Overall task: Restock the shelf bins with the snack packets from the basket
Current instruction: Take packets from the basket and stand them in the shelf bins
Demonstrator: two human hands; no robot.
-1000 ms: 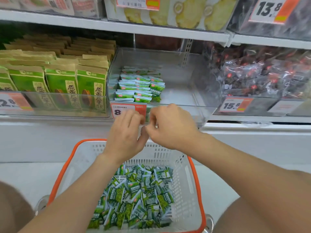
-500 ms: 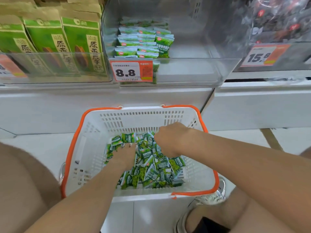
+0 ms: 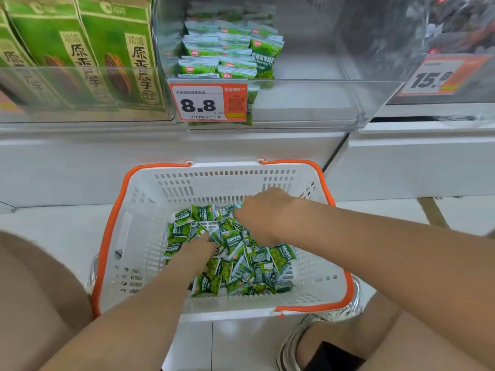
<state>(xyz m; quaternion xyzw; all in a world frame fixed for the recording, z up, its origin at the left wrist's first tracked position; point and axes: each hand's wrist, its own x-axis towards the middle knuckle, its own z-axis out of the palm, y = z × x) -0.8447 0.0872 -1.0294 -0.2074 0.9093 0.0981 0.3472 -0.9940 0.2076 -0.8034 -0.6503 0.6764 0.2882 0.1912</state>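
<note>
A white basket with an orange rim (image 3: 144, 236) sits on the floor below the shelf and holds a loose pile of small green snack packets (image 3: 249, 269). My left hand (image 3: 197, 251) is pushed into the pile's left side, its fingertips hidden under packets. My right hand (image 3: 263, 212) lies on the far side of the pile, fingers curled down around packets. Above, a clear shelf bin (image 3: 316, 103) holds neat stacks of the same green packets (image 3: 227, 49) on its left side. The bin's right side is bare.
A price tag reading 8.8 (image 3: 199, 104) hangs on the bin's front. Large green seed bags (image 3: 88, 54) fill the bin to the left; dark wrapped snacks (image 3: 455, 25) fill the bin to the right. My knees flank the basket, and a shoe (image 3: 297, 341) is beside it.
Both hands dropped from the bin's front edge into the basket and are now deeper in the packet pile. The view tilted down and moved closer.
</note>
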